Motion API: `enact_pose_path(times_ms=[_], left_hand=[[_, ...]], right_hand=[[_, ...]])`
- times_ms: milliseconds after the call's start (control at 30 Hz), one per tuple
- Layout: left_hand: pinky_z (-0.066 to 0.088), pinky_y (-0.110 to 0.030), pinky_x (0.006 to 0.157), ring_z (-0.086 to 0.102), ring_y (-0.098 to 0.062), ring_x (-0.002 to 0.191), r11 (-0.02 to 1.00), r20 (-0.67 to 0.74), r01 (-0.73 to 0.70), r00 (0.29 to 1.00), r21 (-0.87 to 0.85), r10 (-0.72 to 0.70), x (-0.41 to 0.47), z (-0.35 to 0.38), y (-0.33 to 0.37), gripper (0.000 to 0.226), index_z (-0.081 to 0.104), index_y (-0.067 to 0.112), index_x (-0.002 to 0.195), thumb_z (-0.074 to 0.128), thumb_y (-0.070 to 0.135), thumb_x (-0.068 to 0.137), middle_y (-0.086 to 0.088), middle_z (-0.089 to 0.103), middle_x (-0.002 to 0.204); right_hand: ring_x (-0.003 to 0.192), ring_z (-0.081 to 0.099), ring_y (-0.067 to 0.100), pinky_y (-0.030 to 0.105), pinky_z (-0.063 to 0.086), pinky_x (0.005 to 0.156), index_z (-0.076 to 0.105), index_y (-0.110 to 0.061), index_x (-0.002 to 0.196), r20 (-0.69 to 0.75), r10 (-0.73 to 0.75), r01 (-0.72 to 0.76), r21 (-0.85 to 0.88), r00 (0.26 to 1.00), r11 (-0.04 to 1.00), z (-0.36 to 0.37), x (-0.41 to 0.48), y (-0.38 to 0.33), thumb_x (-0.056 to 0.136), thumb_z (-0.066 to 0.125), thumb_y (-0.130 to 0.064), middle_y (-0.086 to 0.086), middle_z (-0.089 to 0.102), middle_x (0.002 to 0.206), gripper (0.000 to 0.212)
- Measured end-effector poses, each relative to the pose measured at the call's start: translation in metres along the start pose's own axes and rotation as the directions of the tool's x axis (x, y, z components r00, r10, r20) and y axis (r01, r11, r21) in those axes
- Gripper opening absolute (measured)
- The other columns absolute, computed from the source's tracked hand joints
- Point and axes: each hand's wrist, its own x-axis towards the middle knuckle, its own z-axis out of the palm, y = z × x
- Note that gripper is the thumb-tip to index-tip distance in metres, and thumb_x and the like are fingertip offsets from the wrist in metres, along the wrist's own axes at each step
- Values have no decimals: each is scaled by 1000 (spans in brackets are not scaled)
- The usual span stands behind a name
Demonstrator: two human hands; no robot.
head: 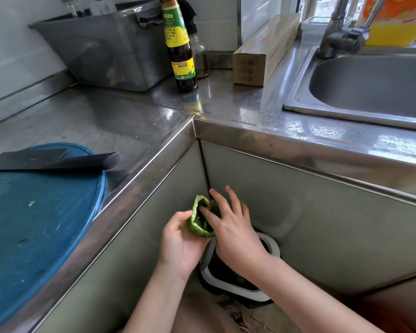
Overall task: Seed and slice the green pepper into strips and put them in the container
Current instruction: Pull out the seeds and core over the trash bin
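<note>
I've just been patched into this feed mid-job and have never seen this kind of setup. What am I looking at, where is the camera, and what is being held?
There is no machine here. A person works with bare hands, and the single picture comes from a wide-angle camera on their head, looking forward and down. The left hand holds a hollowed piece of green pepper below the counter edge, above a white-rimmed bin on the floor. The right hand has a finger inside the pepper, apparently clearing seeds. On the steel counter lies a blue cutting board with a cleaver resting on it. A sauce bottle and the sink are further back.
</note>
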Motion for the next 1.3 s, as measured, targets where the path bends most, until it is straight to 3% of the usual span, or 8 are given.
enact_pose_path(times_ms=[133, 333, 533, 733, 867, 1000, 1133, 1300], left_hand=[[44, -38, 86, 65, -30, 85, 1000, 13, 4, 1000, -21, -4, 0, 3, 3, 32, 69, -2, 91, 46, 15, 77, -20, 66, 93], [51, -38, 84, 69, -26, 81, 999, 35, -31, 999, -4, 32, -2, 16, 6, 27, 71, 3, 85, 48, 16, 80, -15, 68, 90], [52, -37, 79, 71, -24, 78, 999, 14, -38, 999, 13, 38, -1, 15, 5, 28, 64, 4, 97, 41, 18, 88, -14, 71, 87], [45, -39, 87, 70, -28, 83, 1000, -9, -27, 1000, 14, 28, -2, 9, 3, 33, 75, 0, 83, 47, 16, 78, -19, 69, 94], [52, -37, 84, 69, -29, 87, 999, 19, -24, 1000, 29, 24, -3, 9, 5, 32, 75, 0, 86, 50, 17, 75, -20, 69, 97], [58, -37, 72, 69, -31, 87, 999, 73, -31, 997, 17, 30, -3, 9, 9, 43, 74, -3, 87, 78, 14, 48, -22, 69, 96], [57, -35, 77, 69, -28, 85, 999, 40, -29, 999, 45, 28, -3, 13, 9, 32, 75, 0, 83, 48, 17, 78, -19, 69, 94], [48, -36, 80, 70, -25, 80, 999, 30, -31, 999, 31, 30, -3, 16, 6, 36, 76, 4, 79, 43, 18, 84, -16, 70, 89]], right_hand=[[143, 8, 37, 52, 25, 110, 52, -15, 124, 52, 21, -32, 217, 998, 976, -7, -4, -4, 72, 53, 1, 9, 30, 146, 54], [134, 29, 49, 60, 39, 96, 46, -20, 135, 31, 58, -61, 89, 998, 994, -9, 6, 1, 57, 68, -1, 19, 38, 144, 82], [143, -6, 43, 59, 15, 110, 32, -26, 145, 109, 26, -32, 56, 994, 998, -21, 13, 2, 78, 54, -5, 14, 5, 158, 74], [140, 14, 49, 64, 31, 100, 50, -20, 135, 104, 56, -58, 22, 993, 998, -15, 9, -2, 68, 64, -7, 20, 24, 153, 70], [143, -10, 39, 56, 13, 112, 30, -21, 146, 150, 57, -77, 130, 987, 988, -19, 7, -7, 79, 51, -2, 14, 5, 157, 73], [143, -15, 33, 50, 9, 115, 29, -25, 145, 169, 61, -96, 206, 984, 974, -22, 5, -10, 83, 49, -4, 6, 1, 157, 69], [143, 0, 41, 55, 20, 110, 37, -22, 142, 78, 91, -106, 203, 993, 973, -16, 4, -9, 76, 57, -2, 12, 13, 156, 72], [143, -6, 42, 56, 15, 110, 29, -21, 146, 109, 97, -114, 161, 989, 980, -23, 9, -9, 79, 52, -2, 14, 4, 157, 74]])
